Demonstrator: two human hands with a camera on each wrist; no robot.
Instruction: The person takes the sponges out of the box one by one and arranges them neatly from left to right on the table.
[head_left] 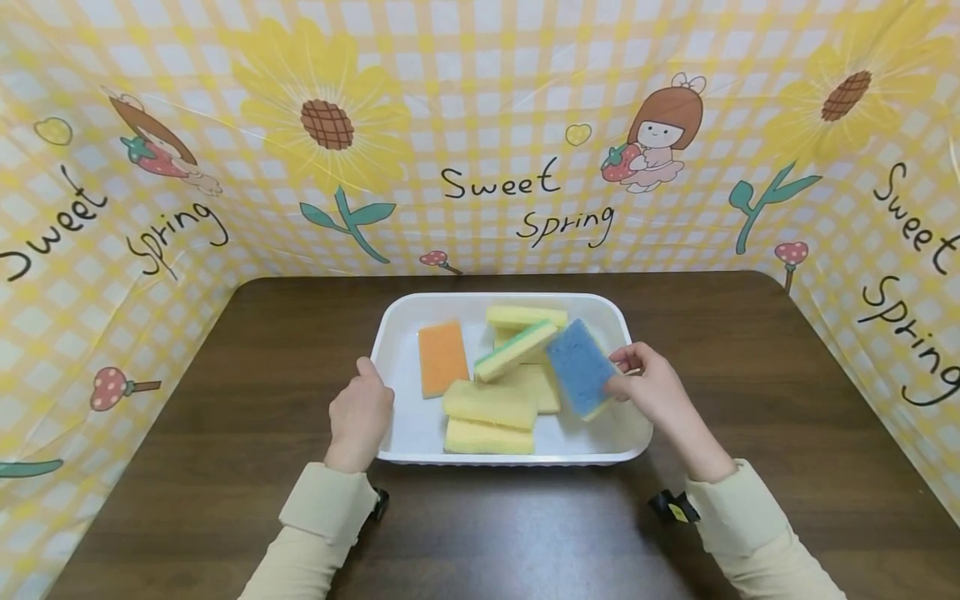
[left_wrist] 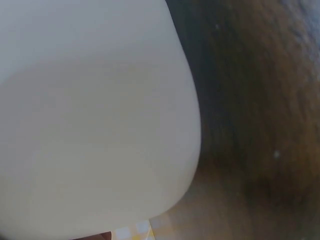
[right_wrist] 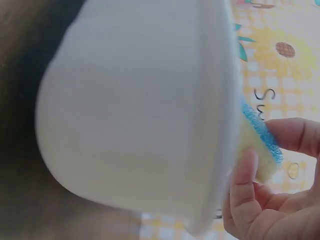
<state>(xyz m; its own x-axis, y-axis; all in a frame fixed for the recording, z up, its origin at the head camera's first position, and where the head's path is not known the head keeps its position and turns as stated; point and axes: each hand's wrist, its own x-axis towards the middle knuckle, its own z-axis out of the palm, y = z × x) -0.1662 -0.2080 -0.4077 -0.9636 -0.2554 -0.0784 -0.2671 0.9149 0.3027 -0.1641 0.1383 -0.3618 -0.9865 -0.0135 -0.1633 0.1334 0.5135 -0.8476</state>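
My right hand [head_left: 651,385] pinches a sponge with a blue scouring face [head_left: 579,367] above the right side of a white tray [head_left: 570,446]. Thumb and fingers hold that sponge [right_wrist: 262,145] by its edge in the right wrist view, with its yellow foam side showing. At the tray's left rim, my left hand [head_left: 360,417] grips the edge; its fingers are partly hidden. An orange-faced sponge [head_left: 442,358] lies flat in the tray's left part. Several yellow sponges [head_left: 491,404] are piled in the middle, one with a green layer [head_left: 517,350] leaning on the others.
The tray stands on a dark brown wooden table [head_left: 300,333]. Behind and on both sides hangs a yellow checked cloth [head_left: 480,108] printed with flowers and lettering. In the left wrist view, the tray's outer wall [left_wrist: 100,125] fills much of the picture.
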